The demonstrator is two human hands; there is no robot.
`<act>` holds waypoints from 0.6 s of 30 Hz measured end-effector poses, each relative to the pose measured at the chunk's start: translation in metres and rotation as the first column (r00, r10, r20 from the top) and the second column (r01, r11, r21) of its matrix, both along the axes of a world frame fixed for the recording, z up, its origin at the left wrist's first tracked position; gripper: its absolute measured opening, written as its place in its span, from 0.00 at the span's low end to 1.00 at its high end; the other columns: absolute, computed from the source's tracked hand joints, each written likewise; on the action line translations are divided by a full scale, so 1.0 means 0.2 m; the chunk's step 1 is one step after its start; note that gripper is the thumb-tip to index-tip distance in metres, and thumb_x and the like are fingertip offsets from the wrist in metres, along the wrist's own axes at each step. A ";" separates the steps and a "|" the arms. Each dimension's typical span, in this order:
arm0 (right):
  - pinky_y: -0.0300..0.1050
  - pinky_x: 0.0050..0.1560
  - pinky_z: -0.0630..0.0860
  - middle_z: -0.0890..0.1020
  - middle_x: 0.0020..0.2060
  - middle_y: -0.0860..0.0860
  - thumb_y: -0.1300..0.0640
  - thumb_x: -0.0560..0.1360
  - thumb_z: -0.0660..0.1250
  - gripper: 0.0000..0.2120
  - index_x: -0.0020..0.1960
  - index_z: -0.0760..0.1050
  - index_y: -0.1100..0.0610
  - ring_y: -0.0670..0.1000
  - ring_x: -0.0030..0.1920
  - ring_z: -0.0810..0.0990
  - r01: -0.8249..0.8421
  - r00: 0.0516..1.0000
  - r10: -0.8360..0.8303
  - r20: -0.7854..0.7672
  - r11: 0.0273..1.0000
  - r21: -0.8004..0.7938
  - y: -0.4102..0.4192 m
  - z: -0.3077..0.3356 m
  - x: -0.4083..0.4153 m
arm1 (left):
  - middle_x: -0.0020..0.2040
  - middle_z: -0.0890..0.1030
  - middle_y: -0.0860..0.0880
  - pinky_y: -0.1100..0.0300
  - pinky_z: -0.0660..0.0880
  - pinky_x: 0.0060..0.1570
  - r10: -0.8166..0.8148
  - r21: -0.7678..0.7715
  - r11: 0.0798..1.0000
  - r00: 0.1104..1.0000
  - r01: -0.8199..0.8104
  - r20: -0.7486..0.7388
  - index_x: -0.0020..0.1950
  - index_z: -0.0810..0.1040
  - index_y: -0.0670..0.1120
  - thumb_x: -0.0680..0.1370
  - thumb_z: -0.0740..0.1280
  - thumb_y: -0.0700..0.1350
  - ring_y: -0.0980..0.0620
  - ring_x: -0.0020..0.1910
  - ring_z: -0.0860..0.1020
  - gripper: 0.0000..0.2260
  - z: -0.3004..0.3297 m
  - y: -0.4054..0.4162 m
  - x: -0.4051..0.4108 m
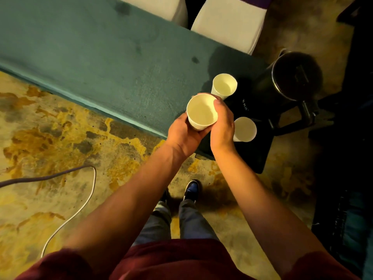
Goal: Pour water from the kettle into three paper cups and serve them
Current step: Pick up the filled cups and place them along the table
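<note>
3 cups total. 1 cup lifted above counter edge, upright, clamped betw. both grips: left hand under and around base, right hand on side w/ thumb at rim. 2 more cups on black tray: far cup and near cup, latter just beside right hand. 1 kettle, dark, lid on, right of tray. Water level in cups: can't tell. 2 white chairs beyond counter. 1 cable on floor.

The person wears a dark red short-sleeved shirt, which leaves both forearms bare down to the left hand and right hand. Grey-blue trousers end at dark shoes with a blue sheen, toward 12 o'clock.
</note>
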State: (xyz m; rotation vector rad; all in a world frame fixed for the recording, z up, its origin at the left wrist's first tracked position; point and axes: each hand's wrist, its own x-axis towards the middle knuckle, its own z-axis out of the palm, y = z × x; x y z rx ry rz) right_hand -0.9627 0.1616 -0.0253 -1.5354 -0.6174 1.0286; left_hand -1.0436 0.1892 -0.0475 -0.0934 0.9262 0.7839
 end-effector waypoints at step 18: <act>0.32 0.51 0.76 0.83 0.51 0.36 0.55 0.85 0.55 0.17 0.57 0.83 0.49 0.36 0.51 0.80 -0.167 0.968 0.150 0.203 0.983 0.069 0.39 0.31 -0.31 | 0.54 0.81 0.42 0.56 0.83 0.35 0.163 0.084 0.984 0.985 -0.157 -0.064 0.64 0.76 0.43 0.83 0.55 0.42 0.45 0.49 0.81 0.13 0.33 0.30 -0.32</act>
